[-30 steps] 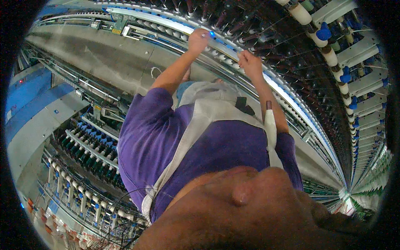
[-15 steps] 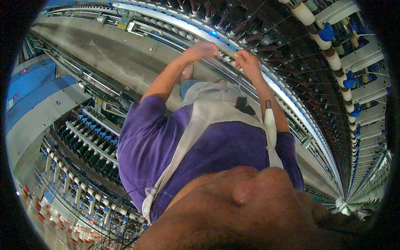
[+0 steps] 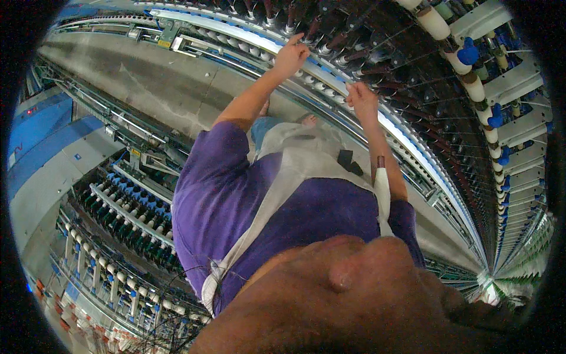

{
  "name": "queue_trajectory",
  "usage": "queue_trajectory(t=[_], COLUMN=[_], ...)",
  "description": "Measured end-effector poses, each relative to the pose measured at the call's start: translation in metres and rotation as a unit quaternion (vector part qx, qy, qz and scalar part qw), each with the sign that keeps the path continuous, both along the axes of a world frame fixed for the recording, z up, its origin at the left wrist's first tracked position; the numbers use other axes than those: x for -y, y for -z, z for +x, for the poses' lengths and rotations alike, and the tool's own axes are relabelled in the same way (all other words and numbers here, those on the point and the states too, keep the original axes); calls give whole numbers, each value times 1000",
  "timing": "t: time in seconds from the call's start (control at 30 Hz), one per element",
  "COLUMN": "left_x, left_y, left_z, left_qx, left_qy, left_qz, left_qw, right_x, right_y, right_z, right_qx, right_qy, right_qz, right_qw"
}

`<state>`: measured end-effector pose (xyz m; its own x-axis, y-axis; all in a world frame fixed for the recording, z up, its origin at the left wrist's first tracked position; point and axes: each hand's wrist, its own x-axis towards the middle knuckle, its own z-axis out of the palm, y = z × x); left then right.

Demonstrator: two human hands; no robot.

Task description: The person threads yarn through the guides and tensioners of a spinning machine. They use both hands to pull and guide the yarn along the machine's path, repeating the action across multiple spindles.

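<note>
My left hand (image 3: 291,58) reaches to the far side of a long white rail (image 3: 236,34) on a spinning frame. Its index finger is stretched out beside the dark brown bobbins (image 3: 312,28) on their spindles, and the other fingers are partly bent; whether it touches a bobbin is unclear. Farther right, my right hand (image 3: 363,99) is held over the same rail with thumb and fingers pinched together. What is between them, if anything, is too small to see. A pale tapered yarn tube with a brown tip (image 3: 383,192) hangs against my apron (image 3: 300,165).
Large cream spools (image 3: 433,22) with blue knobs (image 3: 469,52) line the upper right of the frame. Behind me on the left stand another row of bobbins (image 3: 132,203) and a blue and grey machine cabinet (image 3: 53,127). A concrete aisle floor (image 3: 153,76) runs between the machines.
My left hand has moved away from my right hand, up and outward to the spindles, with its index finger extended. My right hand has shifted slightly right and down, still pinched.
</note>
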<state>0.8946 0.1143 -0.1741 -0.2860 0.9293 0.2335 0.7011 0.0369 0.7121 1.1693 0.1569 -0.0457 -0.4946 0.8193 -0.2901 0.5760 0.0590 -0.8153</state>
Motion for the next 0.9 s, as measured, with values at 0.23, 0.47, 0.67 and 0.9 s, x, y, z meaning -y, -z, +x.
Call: queue_trajectory(t=[0.23, 0.47, 0.67, 0.9], left_x=[5, 2, -30, -66], left_y=[6, 21, 35, 52], left_z=[19, 15, 34, 37], left_qx=[-73, 1, 53, 585], left_qy=[-54, -221, -391, -466], left_qz=[-80, 102, 111, 105], left_qw=[993, 970, 912, 656], right_x=[0, -11, -38, -26], right_y=[13, 56, 108, 79], right_z=[31, 57, 72, 86], right_qx=[28, 15, 144, 41], right_qy=[65, 76, 50, 114], right_qz=[-1, -16, 30, 51], right_qw=[998, 997, 988, 991])
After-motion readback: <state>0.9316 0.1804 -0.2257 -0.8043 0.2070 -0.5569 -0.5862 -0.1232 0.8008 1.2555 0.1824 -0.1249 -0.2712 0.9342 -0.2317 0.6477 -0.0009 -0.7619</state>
